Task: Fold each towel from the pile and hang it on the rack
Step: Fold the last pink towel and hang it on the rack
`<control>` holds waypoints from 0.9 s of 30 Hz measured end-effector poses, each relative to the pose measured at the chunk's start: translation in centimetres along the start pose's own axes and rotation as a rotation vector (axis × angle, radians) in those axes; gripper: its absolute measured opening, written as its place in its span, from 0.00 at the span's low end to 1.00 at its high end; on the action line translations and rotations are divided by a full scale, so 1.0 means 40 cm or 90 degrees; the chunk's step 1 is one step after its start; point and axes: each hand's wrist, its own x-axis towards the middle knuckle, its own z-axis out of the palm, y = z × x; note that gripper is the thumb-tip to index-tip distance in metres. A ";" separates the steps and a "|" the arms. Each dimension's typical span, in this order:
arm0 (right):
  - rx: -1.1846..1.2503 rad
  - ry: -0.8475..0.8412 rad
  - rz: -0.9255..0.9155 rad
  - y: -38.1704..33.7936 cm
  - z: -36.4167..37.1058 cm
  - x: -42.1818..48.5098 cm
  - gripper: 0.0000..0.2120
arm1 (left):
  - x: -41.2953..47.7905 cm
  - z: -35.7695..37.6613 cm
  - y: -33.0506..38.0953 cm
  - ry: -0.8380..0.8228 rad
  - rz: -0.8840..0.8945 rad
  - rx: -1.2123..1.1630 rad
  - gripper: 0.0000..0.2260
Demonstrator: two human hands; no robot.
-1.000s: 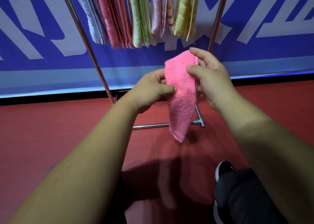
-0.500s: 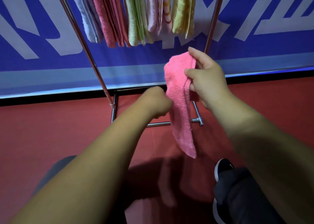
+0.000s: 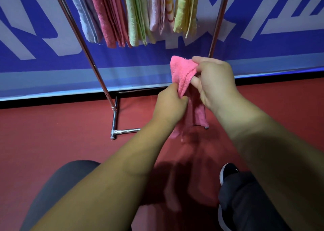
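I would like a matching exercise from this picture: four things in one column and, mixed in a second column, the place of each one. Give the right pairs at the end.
Column 1
1. pink towel
2. light blue towel
3. yellow-green towel
4. black shoe

Column 2
A. hanging at the right end of the row on the rack
B. on the red floor, lower right
C. held between the left hand and the right hand
D. hanging at the left end of the row on the rack

Pairs: 1-C, 2-D, 3-A, 4-B
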 end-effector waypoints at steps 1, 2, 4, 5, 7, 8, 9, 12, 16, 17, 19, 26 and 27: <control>-0.019 0.008 -0.010 -0.002 -0.005 0.010 0.20 | 0.003 -0.001 -0.001 0.010 -0.002 -0.006 0.03; -0.079 0.017 -0.036 -0.004 -0.011 0.018 0.20 | 0.007 -0.002 -0.003 0.017 -0.006 -0.015 0.03; -0.264 0.014 -0.120 0.003 -0.035 0.044 0.25 | 0.021 -0.005 -0.012 0.028 -0.013 -0.036 0.02; -0.371 0.003 -0.151 0.007 -0.048 0.056 0.27 | 0.027 -0.008 -0.014 0.031 -0.023 -0.057 0.03; -0.561 -0.024 -0.172 0.016 -0.072 0.069 0.26 | 0.039 -0.019 -0.009 0.034 -0.081 -0.194 0.06; -0.629 -0.035 -0.169 0.018 -0.080 0.067 0.24 | 0.044 -0.025 -0.001 0.030 -0.118 -0.287 0.08; -0.679 -0.051 -0.166 0.022 -0.089 0.064 0.19 | 0.048 -0.032 0.007 0.022 -0.150 -0.364 0.09; -0.744 -0.082 -0.171 0.042 -0.109 0.068 0.09 | 0.058 -0.052 0.022 -0.029 -0.158 -0.437 0.09; -0.748 -0.103 -0.199 0.050 -0.121 0.074 0.09 | 0.063 -0.059 0.010 -0.085 -0.101 -0.385 0.08; -0.755 -0.121 -0.218 0.051 -0.121 0.074 0.09 | 0.063 -0.063 0.008 -0.093 -0.088 -0.374 0.08; -0.760 -0.135 -0.253 0.051 -0.116 0.070 0.08 | 0.065 -0.077 0.006 -0.102 -0.045 -0.341 0.07; -0.693 -0.088 -0.316 0.054 -0.103 0.060 0.04 | 0.081 -0.150 -0.032 -0.019 0.229 0.232 0.03; -0.693 -0.094 -0.323 0.056 -0.100 0.055 0.03 | 0.078 -0.154 -0.040 -0.017 0.235 0.274 0.04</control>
